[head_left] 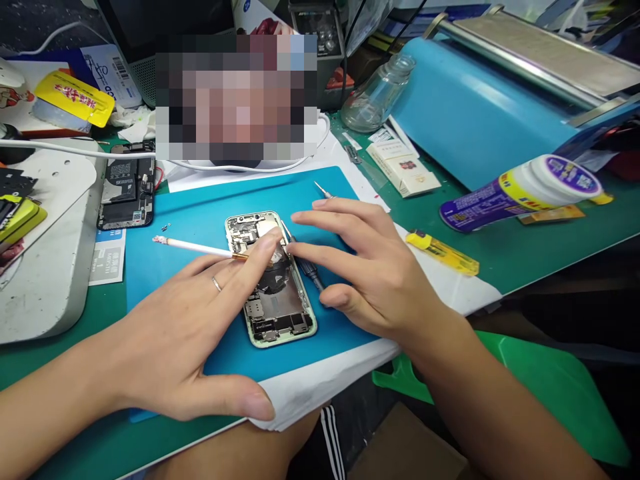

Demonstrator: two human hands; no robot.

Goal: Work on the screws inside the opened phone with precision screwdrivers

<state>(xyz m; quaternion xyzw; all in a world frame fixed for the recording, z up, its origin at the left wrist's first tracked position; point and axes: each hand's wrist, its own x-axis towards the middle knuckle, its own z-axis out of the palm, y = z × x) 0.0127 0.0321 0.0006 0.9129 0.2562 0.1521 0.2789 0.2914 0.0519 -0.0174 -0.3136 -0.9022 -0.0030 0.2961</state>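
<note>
An opened phone (280,313) with a pale green frame lies face down on a blue mat (200,207), its inner parts bare. My left hand (180,333) rests flat on the mat with a ring on one finger. It holds a white cigarette (190,246) between two fingers, and a fingertip presses on the phone's upper part. My right hand (380,273) lies with fingers stretched out, its fingertips at the phone's right edge. A dark screwdriver (311,272) lies on the mat under those fingers.
A second opened phone (127,190) lies at the mat's far left corner beside a white pad (50,267). To the right are a yellow tool (443,252), a toppled purple-labelled bottle (525,190), a small carton (404,170) and a glass jar (377,97). A metal tip (324,191) lies behind the phone.
</note>
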